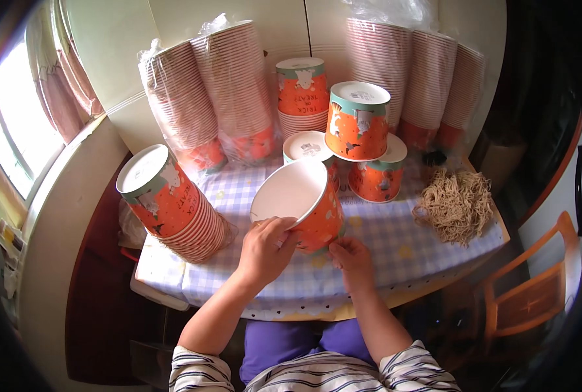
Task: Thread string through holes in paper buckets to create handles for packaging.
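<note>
Your striped shirt (304,372) and purple trousers (271,346) lay nearest, just short of the table's cloth (405,261). Ahead of them, the tub (320,219) was between your hands and tilted: its open mouth faced up and toward your left, and its long axis sloped from there down to the base, beside your right fingertips.

Your left hand (266,251) was partly closed on the near side of the rim, thumb over the edge and fingers against the outer wall. Your right hand (353,256) was curled in, its fingertips drawn together at the base; the view did not show whether they pinched anything or only touched. So your left was nearer the mouth, your right nearer the base.

Beyond both hands, an upturned tub (358,134) rested on others; a stack (193,232) leaned left of your left hand, and strings (459,206) lay heaped to your right hand's right.
</note>
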A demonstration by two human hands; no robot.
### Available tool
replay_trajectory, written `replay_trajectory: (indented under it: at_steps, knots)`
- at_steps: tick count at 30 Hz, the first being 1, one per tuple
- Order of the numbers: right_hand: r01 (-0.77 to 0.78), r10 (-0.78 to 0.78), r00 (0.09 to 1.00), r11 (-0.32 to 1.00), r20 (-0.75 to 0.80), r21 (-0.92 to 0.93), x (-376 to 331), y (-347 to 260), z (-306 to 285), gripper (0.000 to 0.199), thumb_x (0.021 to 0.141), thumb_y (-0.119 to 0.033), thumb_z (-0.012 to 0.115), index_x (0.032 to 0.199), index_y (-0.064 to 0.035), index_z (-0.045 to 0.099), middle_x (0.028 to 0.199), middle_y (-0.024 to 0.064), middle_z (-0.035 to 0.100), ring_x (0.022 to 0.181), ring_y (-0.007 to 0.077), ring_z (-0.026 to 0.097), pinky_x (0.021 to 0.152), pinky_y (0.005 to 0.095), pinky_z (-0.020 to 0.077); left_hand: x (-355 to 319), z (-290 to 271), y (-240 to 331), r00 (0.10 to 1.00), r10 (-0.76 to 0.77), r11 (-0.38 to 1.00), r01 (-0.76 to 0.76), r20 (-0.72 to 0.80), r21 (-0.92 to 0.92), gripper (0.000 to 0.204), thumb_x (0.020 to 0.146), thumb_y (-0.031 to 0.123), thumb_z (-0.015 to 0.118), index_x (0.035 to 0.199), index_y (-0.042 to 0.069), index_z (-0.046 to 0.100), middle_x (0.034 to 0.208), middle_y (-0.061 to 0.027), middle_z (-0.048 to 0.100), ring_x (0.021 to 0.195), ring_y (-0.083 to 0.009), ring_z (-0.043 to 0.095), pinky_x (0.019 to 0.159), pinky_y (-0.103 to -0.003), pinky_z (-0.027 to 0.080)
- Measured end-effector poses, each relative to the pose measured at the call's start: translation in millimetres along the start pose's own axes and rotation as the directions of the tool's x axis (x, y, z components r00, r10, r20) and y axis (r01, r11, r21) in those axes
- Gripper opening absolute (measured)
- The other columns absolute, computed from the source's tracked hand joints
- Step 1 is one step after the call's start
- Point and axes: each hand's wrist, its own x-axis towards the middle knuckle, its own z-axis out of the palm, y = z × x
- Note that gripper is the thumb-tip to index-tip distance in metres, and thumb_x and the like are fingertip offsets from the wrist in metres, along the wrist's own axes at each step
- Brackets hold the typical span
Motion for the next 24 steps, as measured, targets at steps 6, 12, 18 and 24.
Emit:
replay_trajectory:
  at_steps: [6, 12, 18, 24]
  knots:
    - [0.159, -0.186, 0.973, 0.969, -0.14, -0.188, 7, 23, -11, 0.013, 0.084, -0.012, 0.07, 0.092, -0.0039, 0.062, 0.075, 0.0, 0.061, 0.062, 0.0047, 0.051, 0.055, 0.0208, 0.0408, -12, 10, 2, 0.991, -0.011, 0.998, 0.002, -0.131, -0.064, 0.017, 0.076, 0.005, 0.069, 0.092, 0.005, 0.063, 0.079, -0.0104, 0.064, 0.075, -0.0298, 0.062, 0.07, -0.037, 0.048]
    - [0.22, -0.224, 0.969, 0.974, -0.104, -0.049, 13, 2, 2, 0.01, 0.084, -0.004, 0.068, 0.088, -0.0024, 0.059, 0.076, 0.004, 0.062, 0.061, 0.0107, 0.058, 0.058, 0.0231, 0.0485, -28, 7, -5, 0.98, -0.083, 0.966, 0.034, -0.182, -0.256, 0.018, 0.076, -0.001, 0.07, 0.092, 0.005, 0.063, 0.08, -0.0088, 0.064, 0.078, -0.0265, 0.061, 0.073, -0.033, 0.047]
    - [0.235, -0.216, 0.968, 0.96, 0.128, -0.151, 29, -37, 4, 0.016, 0.082, 0.003, 0.065, 0.095, -0.0012, 0.055, 0.08, 0.0072, 0.065, 0.069, 0.0147, 0.064, 0.062, 0.0271, 0.0547, -33, 4, -23, 0.951, 0.006, 0.92, -0.126, -0.308, -0.37, 0.022, 0.075, -0.006, 0.069, 0.093, 0.004, 0.062, 0.081, -0.0096, 0.063, 0.08, -0.0254, 0.06, 0.074, -0.032, 0.047]
    - [0.412, -0.215, 0.871, 0.81, 0.442, -0.418, 42, -98, 19, 0.014, 0.081, 0.007, 0.065, 0.092, -0.0005, 0.062, 0.082, 0.004, 0.066, 0.075, 0.0111, 0.064, 0.068, 0.0257, 0.0537, -33, -2, -35, 0.911, 0.018, 0.839, -0.238, -0.412, -0.489, 0.019, 0.075, -0.009, 0.066, 0.091, 0.0, 0.06, 0.085, -0.0111, 0.063, 0.08, -0.023, 0.061, 0.07, -0.029, 0.047]
